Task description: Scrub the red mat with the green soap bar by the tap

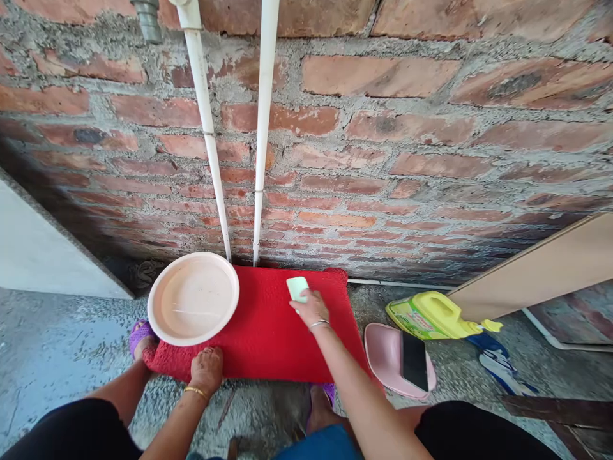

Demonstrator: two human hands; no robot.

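Note:
A red mat (282,332) with a shaggy edge lies spread over a low support that it hides. Over the mat's right half, my right hand (312,308) is closed around a pale green rounded block, seemingly a bar of soap (297,287). I cannot tell whether the block touches the mat. My left hand (207,369) is at the mat's front edge, fingers curled against the cloth; their tips are hidden. Just beyond it, a pale pink basin (194,300) rests on the mat's left end, with what looks like shallow water inside.
A pink plastic scoop-like container (383,351) with a black flat object (414,361) across it sits at right. Beyond lies a yellow jug (431,314) on its side. Two white pipes (261,140) run down the brick wall (383,128). A pale panel (52,249) stands at left.

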